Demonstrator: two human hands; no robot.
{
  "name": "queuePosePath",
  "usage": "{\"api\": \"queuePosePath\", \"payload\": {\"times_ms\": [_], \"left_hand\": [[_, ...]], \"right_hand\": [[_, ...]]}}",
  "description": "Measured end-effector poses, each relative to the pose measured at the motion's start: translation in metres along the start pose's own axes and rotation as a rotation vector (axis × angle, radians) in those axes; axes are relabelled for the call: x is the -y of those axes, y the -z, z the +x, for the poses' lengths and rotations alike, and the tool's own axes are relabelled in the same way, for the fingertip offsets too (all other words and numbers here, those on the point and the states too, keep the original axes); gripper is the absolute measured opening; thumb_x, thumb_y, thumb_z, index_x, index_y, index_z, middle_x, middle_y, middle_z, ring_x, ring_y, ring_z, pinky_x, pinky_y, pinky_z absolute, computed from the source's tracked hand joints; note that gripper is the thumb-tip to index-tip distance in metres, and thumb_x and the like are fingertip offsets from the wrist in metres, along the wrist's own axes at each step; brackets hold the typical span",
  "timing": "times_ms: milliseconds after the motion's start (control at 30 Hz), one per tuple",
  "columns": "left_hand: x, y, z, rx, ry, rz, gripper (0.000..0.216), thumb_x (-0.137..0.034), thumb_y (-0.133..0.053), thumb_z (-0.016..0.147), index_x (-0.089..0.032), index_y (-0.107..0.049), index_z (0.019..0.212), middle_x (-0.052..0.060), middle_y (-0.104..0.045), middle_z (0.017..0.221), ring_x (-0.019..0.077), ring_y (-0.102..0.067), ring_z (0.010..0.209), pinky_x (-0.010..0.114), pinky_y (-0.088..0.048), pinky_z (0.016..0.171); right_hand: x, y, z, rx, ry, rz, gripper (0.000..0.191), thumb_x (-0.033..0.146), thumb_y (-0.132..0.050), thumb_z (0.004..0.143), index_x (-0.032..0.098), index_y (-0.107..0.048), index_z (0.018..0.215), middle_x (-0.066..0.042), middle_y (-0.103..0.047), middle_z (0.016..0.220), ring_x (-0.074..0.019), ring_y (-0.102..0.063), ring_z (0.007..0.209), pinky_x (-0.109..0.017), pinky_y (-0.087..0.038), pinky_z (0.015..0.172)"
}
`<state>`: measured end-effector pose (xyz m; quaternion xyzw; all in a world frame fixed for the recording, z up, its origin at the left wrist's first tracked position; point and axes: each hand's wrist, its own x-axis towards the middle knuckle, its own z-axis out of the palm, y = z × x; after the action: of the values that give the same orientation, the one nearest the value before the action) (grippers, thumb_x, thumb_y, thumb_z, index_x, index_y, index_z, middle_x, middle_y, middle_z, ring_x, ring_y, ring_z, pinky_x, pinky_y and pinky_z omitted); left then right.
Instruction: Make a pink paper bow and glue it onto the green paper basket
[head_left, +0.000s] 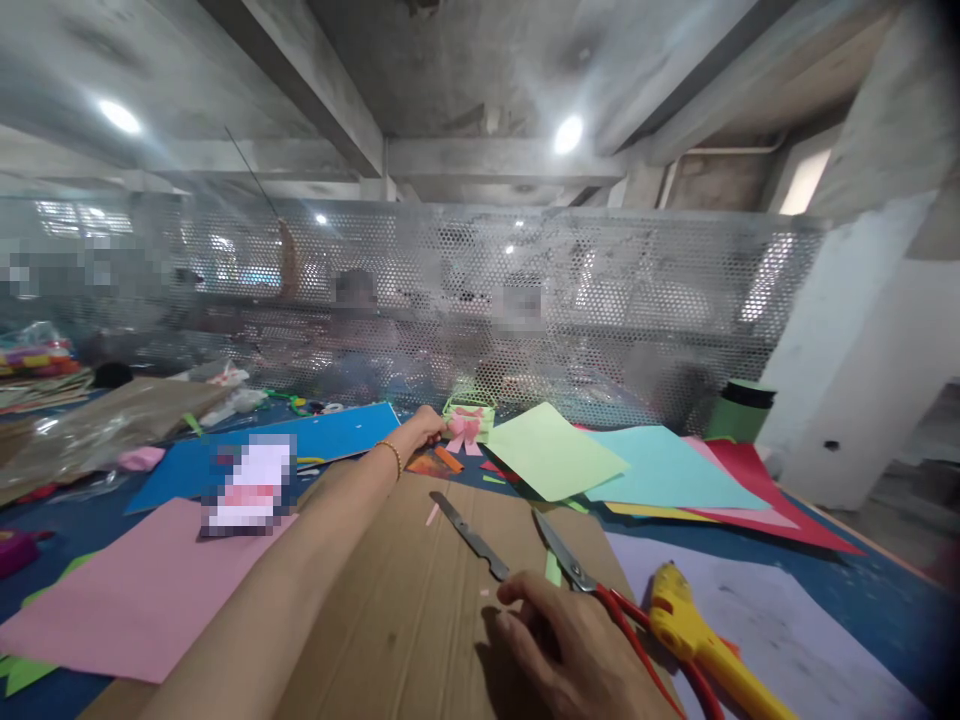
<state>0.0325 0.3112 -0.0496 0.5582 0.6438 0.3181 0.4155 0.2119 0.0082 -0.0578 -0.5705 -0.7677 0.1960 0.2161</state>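
Left hand (pixel 426 427) held at basket (pixel 480 424), 12 o'clock; finger grip can't be told. Right hand (pixel 566 632) half-curled, empty, 5 o'clock; scissors (pixel 575 571) laid alongside, likely for reach.

A little pale-green basket (pixel 487 420) stands upright just to the right of the left grip (pixel 426 428), well ahead of the right grip (pixel 574 640). A pink bow (pixel 465 426) sits on its near side, tails hanging downward. The left grip's fingers meet its left edge; I can't tell whether they're pinching it.
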Motion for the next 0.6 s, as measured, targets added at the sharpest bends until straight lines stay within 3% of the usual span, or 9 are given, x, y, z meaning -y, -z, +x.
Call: {"api": "queuePosePath", "payload": {"times_ms": [367,600], "left_hand": [[-0.007,0.003,-0.006,-0.040,-0.079,0.035,0.037,-0.036,-0.064,0.097,-0.015,-0.059,0.128,0.012,-0.061,0.127,0.0245,-0.064,0.108,0.045,-0.056,0.090],[-0.028,0.027,-0.040,-0.137,-0.268,0.123,0.037,-0.036,-0.064,0.097,-0.016,-0.059,0.128,0.011,-0.061,0.127,0.0245,-0.064,0.107,0.044,-0.057,0.090]], "right_hand": [[0.002,0.000,-0.002,-0.032,-0.008,-0.018,0.032,0.049,-0.042,0.096,0.028,-0.067,0.100,0.001,-0.073,0.076,-0.0193,-0.067,0.072,-0.030,-0.042,0.064],[0.007,0.005,-0.002,-0.084,0.019,-0.093,0.030,0.039,-0.042,0.098,0.027,-0.068,0.091,-0.001,-0.072,0.070,-0.0195,-0.066,0.064,-0.029,-0.038,0.056]]}}
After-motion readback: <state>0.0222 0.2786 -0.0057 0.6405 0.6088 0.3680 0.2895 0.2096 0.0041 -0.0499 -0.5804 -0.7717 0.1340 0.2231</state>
